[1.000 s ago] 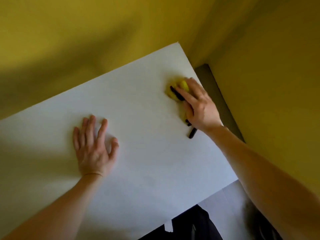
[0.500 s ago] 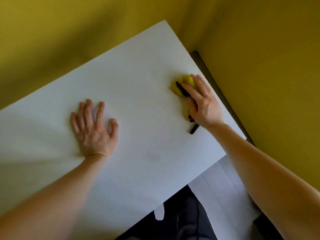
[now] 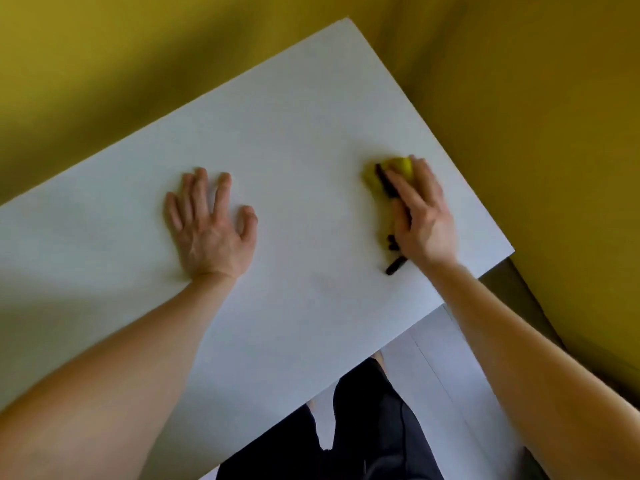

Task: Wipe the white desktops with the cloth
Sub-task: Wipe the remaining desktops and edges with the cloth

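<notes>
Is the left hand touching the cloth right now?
Apart. The head view shows the left hand flat on the white desktop, with bare surface between it and the yellow cloth, which lies under the right hand.

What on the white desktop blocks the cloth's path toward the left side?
Only the left hand, which rests flat on the white desktop. Nothing else visible lies between it and the yellow cloth under the right hand.
</notes>
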`<state>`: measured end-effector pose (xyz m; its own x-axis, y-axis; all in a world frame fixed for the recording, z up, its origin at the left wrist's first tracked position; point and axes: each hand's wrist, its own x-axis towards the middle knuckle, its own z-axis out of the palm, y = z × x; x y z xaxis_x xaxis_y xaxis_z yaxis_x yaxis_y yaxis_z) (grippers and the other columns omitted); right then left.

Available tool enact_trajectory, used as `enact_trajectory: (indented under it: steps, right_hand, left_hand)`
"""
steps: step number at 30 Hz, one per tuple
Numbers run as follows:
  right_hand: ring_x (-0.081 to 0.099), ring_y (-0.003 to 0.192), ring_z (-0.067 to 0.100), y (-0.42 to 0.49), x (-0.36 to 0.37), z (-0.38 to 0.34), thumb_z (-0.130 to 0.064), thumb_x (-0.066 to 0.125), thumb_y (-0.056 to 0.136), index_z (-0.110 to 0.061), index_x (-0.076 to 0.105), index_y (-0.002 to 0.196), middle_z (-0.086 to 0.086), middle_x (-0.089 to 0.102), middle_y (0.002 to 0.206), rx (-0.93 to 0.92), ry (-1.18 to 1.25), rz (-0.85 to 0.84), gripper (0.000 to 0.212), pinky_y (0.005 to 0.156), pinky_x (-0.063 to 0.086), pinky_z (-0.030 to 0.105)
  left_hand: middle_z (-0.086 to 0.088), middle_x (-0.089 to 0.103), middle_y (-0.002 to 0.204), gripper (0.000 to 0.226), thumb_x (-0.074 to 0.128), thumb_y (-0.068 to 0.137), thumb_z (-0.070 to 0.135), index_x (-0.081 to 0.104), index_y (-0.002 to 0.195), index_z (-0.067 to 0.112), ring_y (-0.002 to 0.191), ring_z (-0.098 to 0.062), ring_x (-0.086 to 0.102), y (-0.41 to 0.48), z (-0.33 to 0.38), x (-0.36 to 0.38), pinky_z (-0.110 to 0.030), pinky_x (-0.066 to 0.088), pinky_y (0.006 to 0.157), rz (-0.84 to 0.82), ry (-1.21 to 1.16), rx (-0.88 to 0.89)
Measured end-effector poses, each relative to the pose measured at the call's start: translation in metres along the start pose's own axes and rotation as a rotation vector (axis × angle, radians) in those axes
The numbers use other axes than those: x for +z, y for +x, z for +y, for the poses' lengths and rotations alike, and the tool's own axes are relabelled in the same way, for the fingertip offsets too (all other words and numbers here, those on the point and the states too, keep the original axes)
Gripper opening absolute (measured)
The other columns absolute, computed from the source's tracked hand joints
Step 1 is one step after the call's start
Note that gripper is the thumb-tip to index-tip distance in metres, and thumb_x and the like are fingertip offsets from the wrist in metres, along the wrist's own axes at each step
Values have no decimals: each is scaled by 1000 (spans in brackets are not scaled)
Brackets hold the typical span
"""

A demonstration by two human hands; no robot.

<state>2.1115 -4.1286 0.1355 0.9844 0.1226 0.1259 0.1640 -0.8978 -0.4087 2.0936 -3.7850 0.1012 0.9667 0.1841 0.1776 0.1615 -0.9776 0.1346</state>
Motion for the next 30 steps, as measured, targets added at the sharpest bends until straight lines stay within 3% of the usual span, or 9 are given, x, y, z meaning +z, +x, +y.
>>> enact_trajectory:
  steps: [2, 4, 9, 13, 20, 22, 26, 28, 30]
  right_hand:
    - [25, 163, 35, 4, -6, 11, -17, 47, 110, -27, 49, 162, 12, 30, 175, 385, -53, 161, 52, 125, 39, 51]
    - [20, 165, 32, -4, 8, -21, -20, 42, 112, -26, 44, 164, 10, 25, 178, 466, -62, 205, 53, 126, 39, 51]
    - [20, 166, 29, -78, 46, -136, -19, 56, 112, -23, 43, 166, 10, 27, 177, -481, 77, -290, 56, 130, 31, 46]
    - [21, 166, 31, -10, 40, -102, -34, 52, 115, -28, 45, 164, 9, 25, 178, -1049, 25, -521, 50, 132, 25, 51]
    - [9, 167, 29, 80, 69, -138, -24, 64, 97, -34, 29, 168, 5, 13, 181, 30, 42, -149, 80, 133, 25, 48]
    - [12, 167, 33, 29, 89, -194, -23, 65, 100, -27, 34, 169, 11, 17, 180, -199, 105, -215, 76, 133, 24, 47]
    - [22, 165, 29, -79, 101, -250, -27, 54, 114, -23, 48, 163, 7, 33, 175, -1112, 243, -561, 50, 132, 27, 48]
    - [25, 165, 29, -54, 103, -233, -21, 56, 111, -22, 51, 161, 9, 36, 174, -1271, 257, -588, 51, 131, 27, 51]
    - [31, 162, 34, 2, 103, -211, -20, 57, 109, -21, 52, 161, 12, 39, 172, -1147, 237, -516, 52, 128, 32, 55]
  left_hand:
    - [-13, 38, 172, 62, 53, 103, 50, 49, 160, 26, 164, -33, 28, 0, 2, -3, -58, 17, 132, -7, 21, -1]
    - [-13, 38, 172, 63, 52, 103, 50, 49, 160, 26, 163, -34, 28, 2, 4, -9, -58, 17, 132, -23, 23, -1]
    - [-16, 31, 176, 64, 57, 102, 41, 49, 162, 21, 165, -36, 24, 11, -6, -35, -56, 13, 134, -267, -88, 24]
    - [-12, 33, 174, 54, 67, 102, 27, 57, 155, 22, 160, -30, 33, -3, -40, -93, -41, 27, 130, -563, -204, -32]
    - [-13, 8, 181, 112, 91, 80, 51, 28, 169, 26, 166, -35, 13, -93, -122, -141, -49, 27, 131, -791, -8, -402]
    - [-15, -3, 181, 131, 95, 74, 53, 13, 173, 29, 167, -36, 6, -110, -129, -146, -51, 28, 131, -853, 29, -441]
    - [-17, -22, 178, 165, 101, 60, 55, -18, 171, 29, 168, -38, -8, -131, -126, -143, -54, 36, 127, -895, 144, -356]
    - [-18, -21, 178, 168, 103, 58, 55, -19, 170, 26, 168, -41, -7, -133, -123, -141, -57, 40, 125, -864, 165, -339]
    - [-19, -21, 178, 167, 103, 61, 55, -20, 170, 25, 168, -41, -8, -132, -121, -142, -59, 37, 126, -870, 161, -332]
